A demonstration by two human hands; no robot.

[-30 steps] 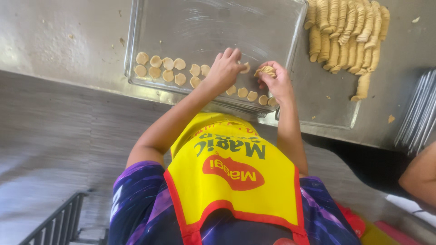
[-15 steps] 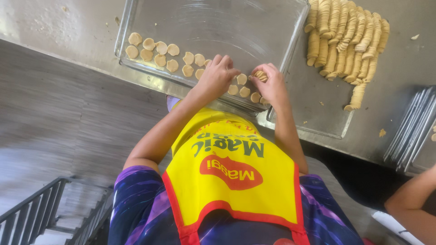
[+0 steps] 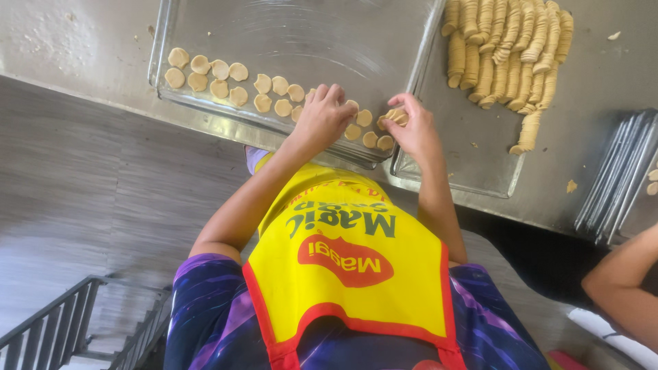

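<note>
We're mid-row laying dough discs (image 3: 273,92) on the steel tray (image 3: 384,41); left hand (image 3: 322,118) fingers together, pressing a disc down at the tray's 6 o'clock edge; right hand (image 3: 411,130) pinched on a small stack (image 3: 396,116); likely next: peel one off, set at 3 o'clock of the last disc.

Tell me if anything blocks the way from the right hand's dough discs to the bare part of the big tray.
Nothing visible does. The right hand holds a few discs at the tray edge, beside the laid rows; the left hand rests on those rows, off to one side.
</note>
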